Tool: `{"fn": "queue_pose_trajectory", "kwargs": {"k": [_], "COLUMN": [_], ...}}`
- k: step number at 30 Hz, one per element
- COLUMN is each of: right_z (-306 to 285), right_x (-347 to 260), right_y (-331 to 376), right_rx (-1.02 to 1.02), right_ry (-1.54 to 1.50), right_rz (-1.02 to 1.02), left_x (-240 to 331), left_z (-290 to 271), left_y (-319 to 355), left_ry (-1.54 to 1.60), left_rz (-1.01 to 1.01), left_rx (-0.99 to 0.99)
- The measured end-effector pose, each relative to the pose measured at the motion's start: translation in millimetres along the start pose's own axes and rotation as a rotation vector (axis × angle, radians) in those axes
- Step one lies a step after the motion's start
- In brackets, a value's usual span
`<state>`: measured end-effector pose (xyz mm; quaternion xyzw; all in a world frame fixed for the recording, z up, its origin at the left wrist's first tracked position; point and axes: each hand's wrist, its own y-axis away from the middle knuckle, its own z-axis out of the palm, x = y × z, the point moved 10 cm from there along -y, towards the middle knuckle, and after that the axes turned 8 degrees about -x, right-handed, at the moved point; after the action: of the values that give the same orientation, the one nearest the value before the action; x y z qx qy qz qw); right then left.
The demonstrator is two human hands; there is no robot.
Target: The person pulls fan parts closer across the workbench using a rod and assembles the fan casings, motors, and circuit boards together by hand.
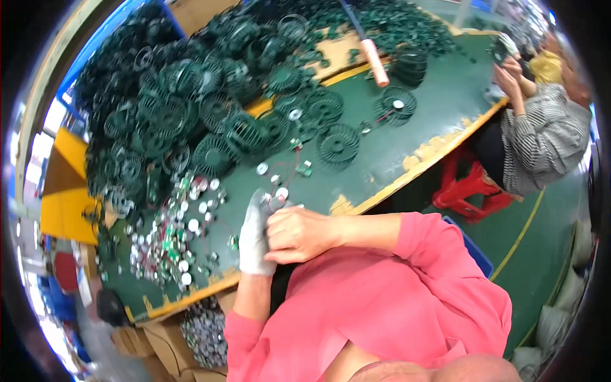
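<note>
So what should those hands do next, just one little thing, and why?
Perhaps the bare right hand should lift a little away from the gloved left hand. The two are close together and hide whatever may be between them, and small round parts lie loose on the green table just beyond, so a slow move seems safest.

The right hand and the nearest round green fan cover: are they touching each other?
Apart. The head view shows green tabletop between the right hand and the fan cover.
</note>
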<state>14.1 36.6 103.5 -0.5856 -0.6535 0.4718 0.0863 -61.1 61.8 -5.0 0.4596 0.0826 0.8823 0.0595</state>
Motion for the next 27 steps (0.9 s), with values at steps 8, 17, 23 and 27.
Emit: {"fn": "queue_pose_trajectory", "kwargs": {"k": [8, 17, 23, 27], "right_z": [-13.0, -108.9, -104.2, -98.3], "right_x": [2.7, 51.8, 75.6, 59.1], "right_y": [24.9, 95.6, 104.2, 101.2], "right_rx": [0.018, 0.075, -0.268, -0.168], "right_ry": [0.059, 0.62, 1.009, 0.966], "right_rz": [0.129, 0.621, 0.677, 0.594], "left_x": [32.4, 156.7, 102.2, -4.3], "left_z": [-26.3, -38.7, 29.9, 62.0], "left_y": [-11.8, 65.2, 51.6, 41.4], "left_ry": [0.337, -0.649, -1.239, -1.111], "left_rz": [0.153, 0.669, 0.339, -0.064], "left_rx": [-0.031, 0.43, -0.027, -0.41]}}
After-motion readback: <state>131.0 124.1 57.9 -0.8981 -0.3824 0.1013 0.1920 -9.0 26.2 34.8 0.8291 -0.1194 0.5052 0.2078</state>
